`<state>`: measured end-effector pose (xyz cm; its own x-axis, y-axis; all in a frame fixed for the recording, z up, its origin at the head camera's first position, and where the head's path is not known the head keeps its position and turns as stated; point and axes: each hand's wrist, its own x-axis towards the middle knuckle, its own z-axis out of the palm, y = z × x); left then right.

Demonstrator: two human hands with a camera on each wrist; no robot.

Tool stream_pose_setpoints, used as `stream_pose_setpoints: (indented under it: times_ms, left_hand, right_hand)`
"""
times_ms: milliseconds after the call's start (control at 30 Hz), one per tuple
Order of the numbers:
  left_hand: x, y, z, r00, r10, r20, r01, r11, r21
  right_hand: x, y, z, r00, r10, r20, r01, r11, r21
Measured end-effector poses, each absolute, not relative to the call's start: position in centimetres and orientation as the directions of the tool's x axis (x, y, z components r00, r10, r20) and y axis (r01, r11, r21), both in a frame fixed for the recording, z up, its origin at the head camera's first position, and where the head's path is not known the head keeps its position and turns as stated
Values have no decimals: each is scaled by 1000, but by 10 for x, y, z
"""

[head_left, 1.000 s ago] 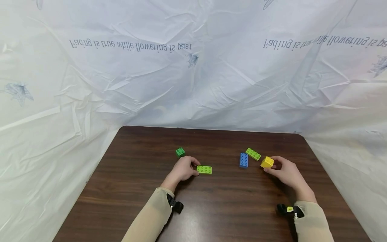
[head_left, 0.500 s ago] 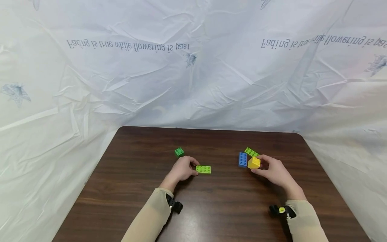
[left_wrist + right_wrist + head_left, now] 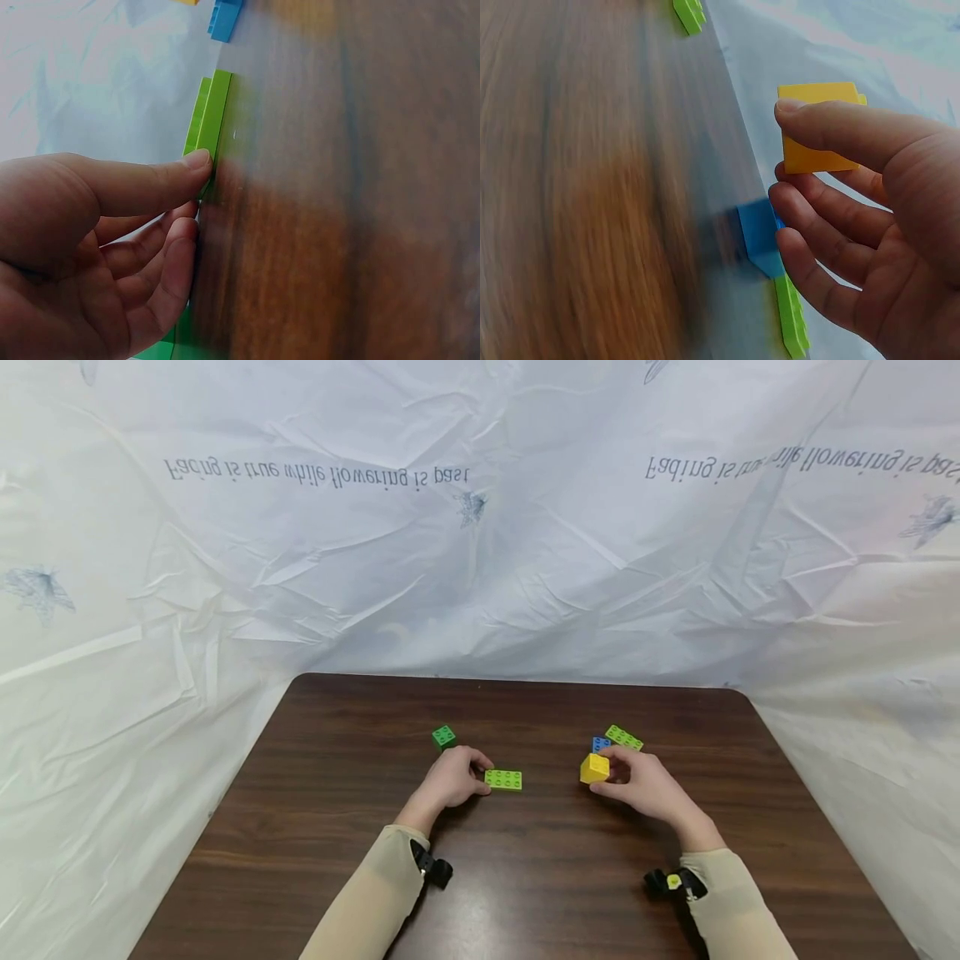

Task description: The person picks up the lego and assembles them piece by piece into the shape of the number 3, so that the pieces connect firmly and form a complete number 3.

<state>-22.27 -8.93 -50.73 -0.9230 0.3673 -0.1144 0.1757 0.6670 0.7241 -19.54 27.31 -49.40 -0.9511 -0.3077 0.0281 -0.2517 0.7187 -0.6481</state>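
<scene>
My left hand (image 3: pixel 453 778) pinches the left end of a lime green building brick (image 3: pixel 504 780), which lies flat on the table, studs up. In the left wrist view the thumb presses on the side of that lime brick (image 3: pixel 214 112). My right hand (image 3: pixel 643 783) holds a yellow brick (image 3: pixel 594 769) between thumb and fingers. The right wrist view shows the yellow brick (image 3: pixel 817 159) raised off the table. Behind the right hand a blue brick (image 3: pixel 601 744) is partly hidden. Beside it lies a second lime brick (image 3: pixel 625 737).
A small dark green brick (image 3: pixel 443 737) sits just beyond the left hand. The dark wooden table (image 3: pixel 510 877) ends at the back against a hanging white plastic sheet (image 3: pixel 450 585) with printed words.
My right hand has moved left with the yellow brick, passing in front of the blue brick and coming nearer the left hand's lime brick. The left hand stays in place.
</scene>
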Motion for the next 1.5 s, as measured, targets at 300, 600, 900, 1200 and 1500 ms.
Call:
stream_pose_setpoints:
  times_ms: [300, 600, 900, 1200, 1500]
  left_hand:
    - [-222, -89, -507, -925, 363, -116, 170, 666, 727]
    - [-221, -89, -508, -924, 364, -114, 170, 660, 732]
    - [-222, -89, -509, -922, 371, -108, 177, 655, 735]
    - [-221, -89, -506, -921, 372, -112, 175, 654, 736]
    - [-222, -90, -507, -921, 371, -119, 169, 655, 736]
  right_hand:
    - [-200, 248, -497, -927, -374, 1, -275, 680, -679]
    - [-204, 233, -502, -904, -427, -8, -304, 658, -689]
    - [-205, 218, -504, -885, -464, -25, -313, 634, -707]
    - [-206, 208, -504, -885, -465, -24, -313, 632, -709]
    - [-211, 198, -505, -889, -457, -24, -312, 644, -699]
